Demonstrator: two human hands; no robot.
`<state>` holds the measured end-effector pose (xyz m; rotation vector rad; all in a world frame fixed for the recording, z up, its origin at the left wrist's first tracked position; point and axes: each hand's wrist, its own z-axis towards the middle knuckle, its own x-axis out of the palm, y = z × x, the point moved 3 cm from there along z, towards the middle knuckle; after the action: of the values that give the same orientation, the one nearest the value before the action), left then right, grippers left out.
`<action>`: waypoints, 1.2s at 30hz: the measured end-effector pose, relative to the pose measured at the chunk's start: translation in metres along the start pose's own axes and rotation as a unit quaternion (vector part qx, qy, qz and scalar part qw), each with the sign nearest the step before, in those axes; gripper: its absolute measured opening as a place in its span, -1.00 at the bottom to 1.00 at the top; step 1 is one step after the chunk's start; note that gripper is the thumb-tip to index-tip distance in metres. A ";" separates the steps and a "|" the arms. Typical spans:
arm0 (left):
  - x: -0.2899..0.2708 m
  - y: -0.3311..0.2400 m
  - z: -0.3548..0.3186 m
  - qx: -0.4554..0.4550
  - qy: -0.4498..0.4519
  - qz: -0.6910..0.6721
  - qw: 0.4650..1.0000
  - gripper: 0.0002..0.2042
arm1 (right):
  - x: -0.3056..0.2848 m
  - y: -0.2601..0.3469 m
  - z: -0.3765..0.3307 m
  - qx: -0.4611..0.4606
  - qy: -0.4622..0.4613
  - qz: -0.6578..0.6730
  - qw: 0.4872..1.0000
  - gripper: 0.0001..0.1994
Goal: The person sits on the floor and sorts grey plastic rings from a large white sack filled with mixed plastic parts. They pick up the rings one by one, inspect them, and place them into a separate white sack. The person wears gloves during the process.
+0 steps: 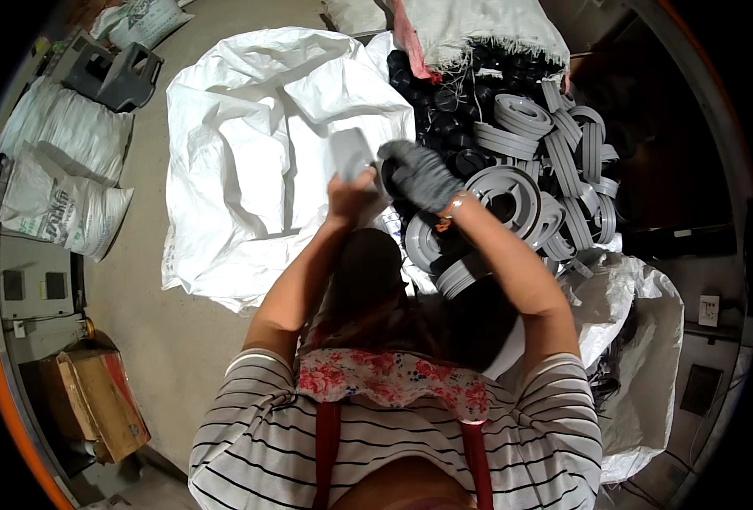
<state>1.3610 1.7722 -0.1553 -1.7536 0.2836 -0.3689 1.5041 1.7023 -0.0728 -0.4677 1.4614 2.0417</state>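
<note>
My bare left hand (353,197) is closed around a flat grey piece (351,153), smeared by motion, which stands up above my fingers over the white sheet. My right hand (423,174), in a dark grey knit glove, is close beside it on the right. Its fingers are curled, and something dark shows below them that I cannot make out. Right by the glove lie grey ring-shaped plastic parts (510,197) with ribbed rims. Behind them is a heap of round black plastic parts (453,110).
A large crumpled white woven sheet (232,170) covers the floor ahead left. Stuffed white sacks (62,200), a dark grey plastic case (128,76) and a cardboard box (104,404) line the left side. Another sack (487,30) rests at the back; an open white bag (648,365) stands right.
</note>
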 end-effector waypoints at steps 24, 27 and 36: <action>0.011 -0.009 0.141 0.141 0.064 0.310 0.938 -0.48 | 0.053 -0.008 -0.105 0.232 -0.118 0.103 0.960 -0.51; 0.006 -0.020 0.137 0.082 0.089 0.279 0.953 -0.48 | 0.051 -0.013 -0.117 0.223 -0.106 0.171 0.954 -0.46; -0.018 -0.079 -0.034 -0.036 0.095 -0.139 0.985 -0.72 | 0.015 -0.006 -0.073 0.168 -0.295 0.351 0.873 -0.59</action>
<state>1.3306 1.7648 -0.0733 -1.8351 0.1884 -0.7391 1.4929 1.6388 -0.1112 0.8887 1.6518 2.0653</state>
